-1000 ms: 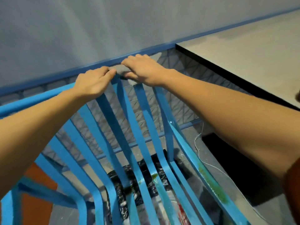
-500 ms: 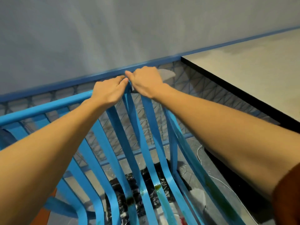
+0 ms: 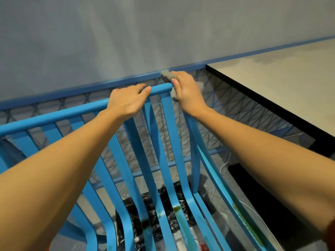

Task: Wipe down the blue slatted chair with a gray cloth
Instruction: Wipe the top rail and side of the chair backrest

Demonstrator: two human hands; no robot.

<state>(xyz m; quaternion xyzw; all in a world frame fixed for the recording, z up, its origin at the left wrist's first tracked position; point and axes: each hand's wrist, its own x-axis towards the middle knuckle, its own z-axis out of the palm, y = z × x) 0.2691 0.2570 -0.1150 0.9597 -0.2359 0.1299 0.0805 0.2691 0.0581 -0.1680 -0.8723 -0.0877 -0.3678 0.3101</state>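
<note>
Chair: the blue slatted chair (image 3: 173, 142) stands in front of the person, and its top rail (image 3: 54, 116) is the bar both arms reach for.
Left hand: the left hand (image 3: 126, 102) grips the top rail near its right end, fingers curled over the bar.
Right hand: the right hand (image 3: 186, 93) sits at the very right end of the top rail, wrapped round the wadded cloth with the thumb pressing it on.
Cloth: the gray cloth (image 3: 166, 75) bunches out above the rail's end. Most of it is hidden in the fist.
Stains: green stains (image 3: 176, 208) show on the slats far below the top rail, not yet reached.
Risk, slip: with the cloth at the rail's end, I'd say a hard stroke could run off it into the wire mesh (image 3: 226, 98) just behind.
Risk, tipping: leaning on the rail with both hands might rock the chair.
Risk, coverage: a tight wad may miss the slat edges.
</note>
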